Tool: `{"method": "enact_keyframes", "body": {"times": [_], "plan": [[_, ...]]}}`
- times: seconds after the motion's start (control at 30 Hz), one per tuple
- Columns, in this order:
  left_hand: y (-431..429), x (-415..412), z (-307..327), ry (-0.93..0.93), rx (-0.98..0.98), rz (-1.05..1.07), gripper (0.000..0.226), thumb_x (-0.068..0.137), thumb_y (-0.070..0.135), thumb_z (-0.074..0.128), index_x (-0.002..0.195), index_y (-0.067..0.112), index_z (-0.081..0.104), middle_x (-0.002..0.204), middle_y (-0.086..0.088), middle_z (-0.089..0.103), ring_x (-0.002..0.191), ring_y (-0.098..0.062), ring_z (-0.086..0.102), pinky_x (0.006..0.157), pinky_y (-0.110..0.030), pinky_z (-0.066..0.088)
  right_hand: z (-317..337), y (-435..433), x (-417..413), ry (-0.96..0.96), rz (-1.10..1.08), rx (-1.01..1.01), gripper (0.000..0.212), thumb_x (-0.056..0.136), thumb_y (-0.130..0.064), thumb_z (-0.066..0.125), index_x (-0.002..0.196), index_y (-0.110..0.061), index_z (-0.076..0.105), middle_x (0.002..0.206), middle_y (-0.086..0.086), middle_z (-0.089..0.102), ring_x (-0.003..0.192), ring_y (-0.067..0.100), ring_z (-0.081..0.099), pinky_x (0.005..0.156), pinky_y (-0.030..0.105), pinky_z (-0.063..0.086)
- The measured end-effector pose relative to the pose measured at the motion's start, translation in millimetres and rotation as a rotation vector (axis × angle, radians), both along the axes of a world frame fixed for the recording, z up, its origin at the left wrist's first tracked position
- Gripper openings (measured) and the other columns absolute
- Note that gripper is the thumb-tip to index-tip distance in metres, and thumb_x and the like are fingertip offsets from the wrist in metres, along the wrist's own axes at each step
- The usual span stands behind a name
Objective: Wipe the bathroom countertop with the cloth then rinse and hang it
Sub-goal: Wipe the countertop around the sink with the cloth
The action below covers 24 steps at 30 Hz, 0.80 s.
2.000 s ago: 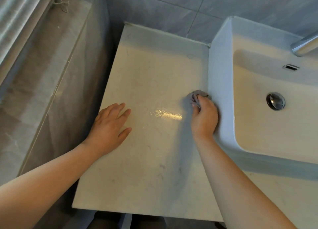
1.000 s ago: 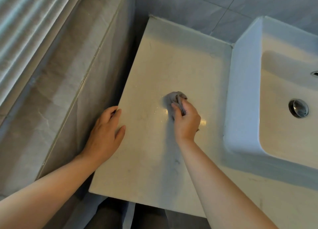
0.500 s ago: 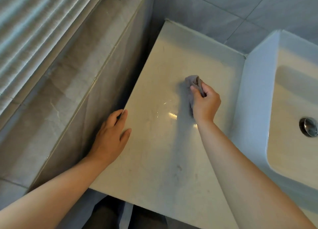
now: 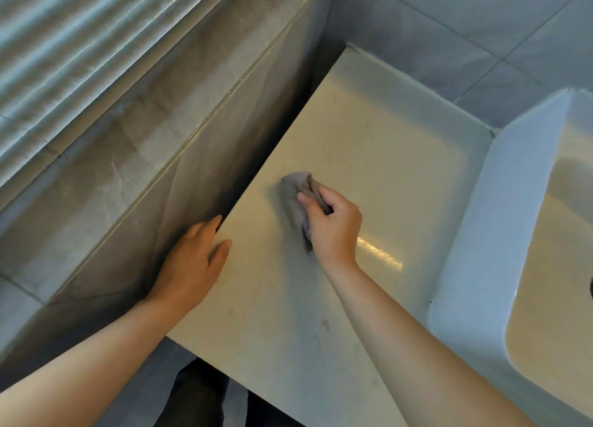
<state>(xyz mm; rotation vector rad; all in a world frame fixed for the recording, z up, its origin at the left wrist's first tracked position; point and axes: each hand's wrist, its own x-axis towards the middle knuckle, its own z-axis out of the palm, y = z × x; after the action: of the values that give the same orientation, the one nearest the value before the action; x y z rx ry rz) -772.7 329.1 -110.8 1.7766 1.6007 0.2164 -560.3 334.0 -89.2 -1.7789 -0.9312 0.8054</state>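
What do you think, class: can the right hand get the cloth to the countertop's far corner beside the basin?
Probably yes: the right hand grips the cloth on the countertop, and bare surface lies between it and that corner by the basin.

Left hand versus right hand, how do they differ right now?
The left hand lies flat with straight fingers; the right hand has curled fingers. The left hand holds nothing, the right hand grips the grey cloth. The left hand rests at the left edge of the countertop, the right hand farther in. Both are bare and down on the countertop.
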Motion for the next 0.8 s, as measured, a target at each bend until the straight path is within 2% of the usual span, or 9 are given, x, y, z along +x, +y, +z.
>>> {"method": "enact_keyframes", "body": {"times": [0.1,0.27,0.33,0.43,0.47,0.53,0.63,0.73,0.8], "plan": [[-8,-3,-1,0.006,-0.02,0.03,0.056,0.096,0.037,0.042,0.147,0.018,0.029,0.144,-0.005,0.041,0.126,-0.022,0.045,0.101,-0.034,0.04,13,29,39,-0.107,-0.073,0.067,0.017,0.083,-0.014,0.07,0.098,-0.007,0.074,0.083,-0.012,0.064,0.072,-0.011,0.051,0.07,0.011,0.042],[-17,-3,0,0.001,-0.06,0.056,0.057,0.097,0.041,0.039,0.149,0.023,0.024,0.15,0.001,0.033,0.133,-0.017,0.037,0.103,-0.029,0.033,-6,86,51,-0.291,-0.053,-0.015,0.027,0.086,-0.021,0.063,0.109,-0.01,0.071,0.101,0.002,0.072,0.094,0.017,0.064,0.084,0.03,0.05],[-20,-5,-1,-0.024,-0.084,0.071,0.057,0.097,0.043,0.038,0.149,0.026,0.022,0.151,0.003,0.032,0.133,-0.016,0.036,0.104,-0.029,0.033,-13,93,36,-0.29,-0.046,-0.009,0.027,0.087,-0.02,0.061,0.111,-0.012,0.071,0.106,0.005,0.072,0.098,0.019,0.064,0.088,0.032,0.049],[-23,-8,-3,-0.068,-0.108,0.126,0.056,0.096,0.042,0.039,0.149,0.028,0.024,0.15,0.005,0.034,0.132,-0.014,0.038,0.099,-0.025,0.033,-15,88,4,-0.275,0.051,0.038,0.027,0.09,-0.016,0.062,0.116,-0.013,0.068,0.113,0.001,0.069,0.1,0.003,0.054,0.085,0.004,0.037],[-24,-9,-3,-0.08,-0.105,0.139,0.056,0.096,0.042,0.04,0.148,0.028,0.025,0.149,0.006,0.035,0.132,-0.013,0.038,0.098,-0.024,0.032,-15,84,-6,-0.281,0.092,0.053,0.029,0.09,-0.016,0.062,0.119,-0.013,0.066,0.115,0.001,0.068,0.102,0.001,0.051,0.085,0.0,0.032],[-25,-10,-3,-0.096,-0.103,0.14,0.055,0.096,0.041,0.041,0.147,0.029,0.026,0.149,0.007,0.036,0.131,-0.012,0.038,0.096,-0.022,0.031,-17,74,-21,-0.299,0.162,0.081,0.031,0.09,-0.016,0.062,0.12,-0.013,0.065,0.117,0.001,0.068,0.106,0.005,0.054,0.091,0.004,0.034],[-27,-11,-3,-0.114,-0.111,0.138,0.056,0.096,0.04,0.042,0.148,0.029,0.025,0.148,0.007,0.035,0.13,-0.01,0.038,0.095,-0.021,0.03,-18,63,-33,-0.281,0.277,0.044,0.03,0.089,-0.017,0.063,0.118,-0.015,0.067,0.114,0.001,0.069,0.106,0.013,0.061,0.094,0.021,0.046],[-28,-13,-1,-0.135,-0.116,0.142,0.056,0.096,0.04,0.042,0.148,0.029,0.025,0.149,0.008,0.035,0.128,-0.006,0.037,0.095,-0.021,0.031,-6,54,-31,-0.139,0.325,-0.004,0.026,0.087,-0.017,0.066,0.112,-0.014,0.071,0.107,-0.003,0.072,0.099,0.009,0.064,0.085,0.02,0.05],[-31,-15,0,-0.124,-0.127,0.136,0.057,0.096,0.04,0.042,0.148,0.03,0.023,0.149,0.009,0.033,0.13,-0.008,0.036,0.096,-0.022,0.031,6,56,-19,-0.085,0.219,0.05,0.027,0.085,-0.015,0.069,0.112,-0.013,0.07,0.107,-0.009,0.069,0.098,0.003,0.063,0.084,0.013,0.048]]}}
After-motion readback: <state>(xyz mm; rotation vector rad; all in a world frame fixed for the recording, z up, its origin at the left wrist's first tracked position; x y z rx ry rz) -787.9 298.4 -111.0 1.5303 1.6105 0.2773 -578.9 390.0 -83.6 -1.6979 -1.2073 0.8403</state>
